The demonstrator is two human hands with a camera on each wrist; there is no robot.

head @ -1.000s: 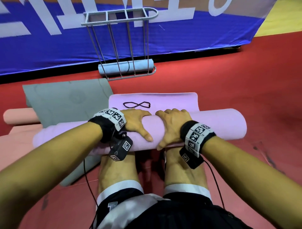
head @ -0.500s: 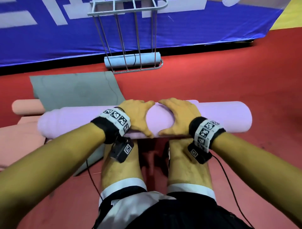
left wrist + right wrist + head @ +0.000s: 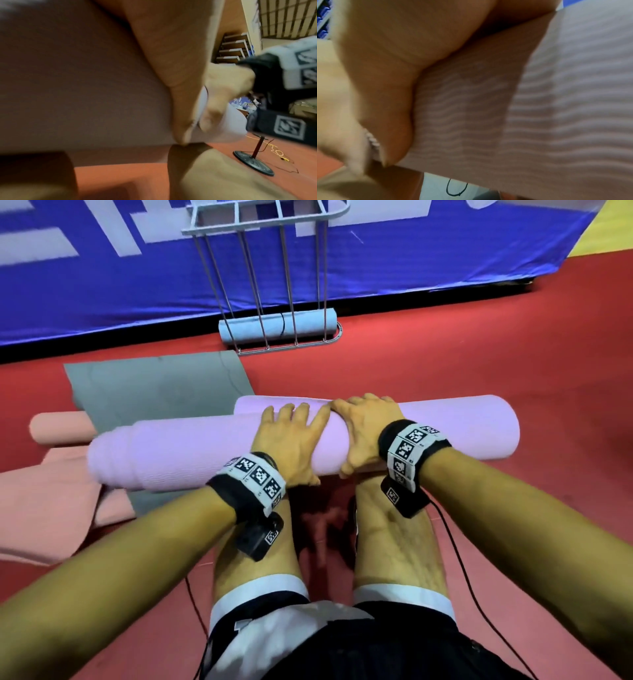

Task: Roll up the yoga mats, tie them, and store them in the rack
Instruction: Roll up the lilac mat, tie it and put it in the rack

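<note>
A purple yoga mat point(image 3: 191, 457) lies rolled across the red floor in front of my knees. A short strip of its flat tail point(image 3: 253, 404) shows behind the roll. My left hand point(image 3: 291, 440) presses on top of the roll with fingers spread. My right hand point(image 3: 359, 429) lies on the roll beside it, fingers over the far side and thumb on the near side. In the right wrist view a black loop band point(image 3: 456, 188) lies on the pale surface under the roll. The metal rack point(image 3: 267, 224) stands ahead and holds a light blue rolled mat point(image 3: 274, 328).
A grey mat point(image 3: 154, 385) lies flat to the left behind the roll. A pink mat point(image 3: 58, 426), partly rolled, spreads out at the far left. A blue banner wall point(image 3: 102, 285) runs behind the rack. The left wrist view shows a stand with a round black base point(image 3: 254, 165).
Both hands have pushed the purple roll forward over its flat tail. The black band that lay on the tail is now hidden in the head view.
</note>
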